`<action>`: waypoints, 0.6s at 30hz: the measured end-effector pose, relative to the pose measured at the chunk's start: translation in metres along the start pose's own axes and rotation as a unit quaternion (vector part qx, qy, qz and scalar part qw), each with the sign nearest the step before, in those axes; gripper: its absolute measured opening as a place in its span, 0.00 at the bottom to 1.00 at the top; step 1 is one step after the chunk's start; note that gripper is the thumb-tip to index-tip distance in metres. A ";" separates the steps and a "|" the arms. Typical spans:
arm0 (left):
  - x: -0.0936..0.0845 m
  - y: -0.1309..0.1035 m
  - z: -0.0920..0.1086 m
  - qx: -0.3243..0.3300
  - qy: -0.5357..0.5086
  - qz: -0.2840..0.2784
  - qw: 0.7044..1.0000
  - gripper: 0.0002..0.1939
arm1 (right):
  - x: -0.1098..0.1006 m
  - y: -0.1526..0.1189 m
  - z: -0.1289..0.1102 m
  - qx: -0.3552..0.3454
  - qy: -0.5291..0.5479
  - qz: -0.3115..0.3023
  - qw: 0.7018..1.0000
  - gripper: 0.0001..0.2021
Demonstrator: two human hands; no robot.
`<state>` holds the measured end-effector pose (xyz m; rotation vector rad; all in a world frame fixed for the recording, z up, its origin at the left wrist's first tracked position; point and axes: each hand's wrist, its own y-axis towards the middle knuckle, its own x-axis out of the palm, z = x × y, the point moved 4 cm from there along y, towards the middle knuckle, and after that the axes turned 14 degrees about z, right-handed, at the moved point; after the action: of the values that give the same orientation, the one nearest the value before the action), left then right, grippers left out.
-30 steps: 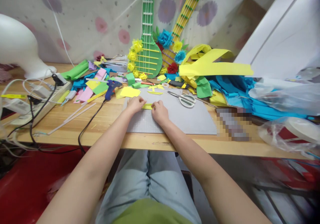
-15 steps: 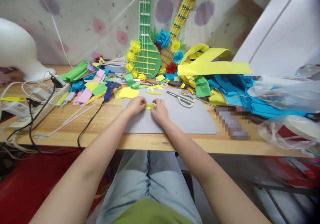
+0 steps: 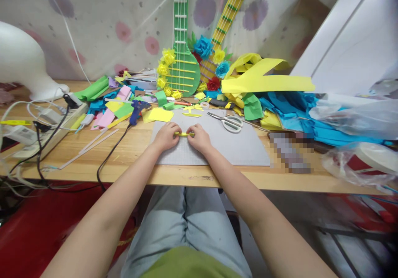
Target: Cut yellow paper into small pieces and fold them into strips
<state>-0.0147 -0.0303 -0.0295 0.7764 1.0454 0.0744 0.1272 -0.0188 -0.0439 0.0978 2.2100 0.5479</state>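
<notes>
A narrow yellow paper strip (image 3: 184, 134) stretches between my two hands, over the grey cutting mat (image 3: 239, 151). My left hand (image 3: 168, 136) is closed and pinches its left end. At the other end, the thumb and fingers of my right hand (image 3: 199, 138) are closed on it. Only the middle of the strip shows; my fingers cover both ends. Just beyond my hands a thin yellow paper piece (image 3: 192, 114) lies flat on the mat. White-handled scissors (image 3: 231, 124) rest to the right, blades pointing left.
Left of the mat stands a blue glue gun (image 3: 137, 111) with a black cord. Behind are a green paper guitar (image 3: 183, 68), a yellow one (image 3: 222, 25), and heaps of coloured paper. A power strip (image 3: 52, 131) is at left, a plastic-wrapped roll (image 3: 362, 162) at right.
Both hands have drawn slightly nearer to me. The yellow paper between them looks narrower, and the fingers are curled more tightly round its ends.
</notes>
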 end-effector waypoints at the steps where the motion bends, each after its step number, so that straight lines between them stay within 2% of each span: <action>1: -0.001 -0.001 0.001 0.000 0.001 0.002 1.000 0.09 | -0.001 0.000 -0.001 0.002 -0.006 -0.007 1.000 0.06; 6: -0.001 -0.003 0.003 -0.034 0.014 0.016 0.999 0.08 | -0.010 0.001 -0.002 0.039 -0.031 -0.008 0.999 0.11; 11: 0.003 -0.003 0.001 -0.070 0.010 0.011 0.997 0.08 | -0.009 -0.001 -0.001 0.041 -0.060 -0.010 0.997 0.11; 15: 0.005 -0.004 -0.003 -0.127 0.005 0.015 0.992 0.11 | -0.006 0.001 0.001 0.013 -0.046 0.008 0.999 0.09; 18: 0.009 0.000 -0.006 -0.140 -0.008 0.000 0.990 0.11 | -0.003 0.004 0.005 -0.013 -0.001 0.018 1.000 0.06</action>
<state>-0.0146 -0.0241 -0.0378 0.5219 0.9936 0.2091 0.1325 -0.0143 -0.0424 0.1240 2.2031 0.5958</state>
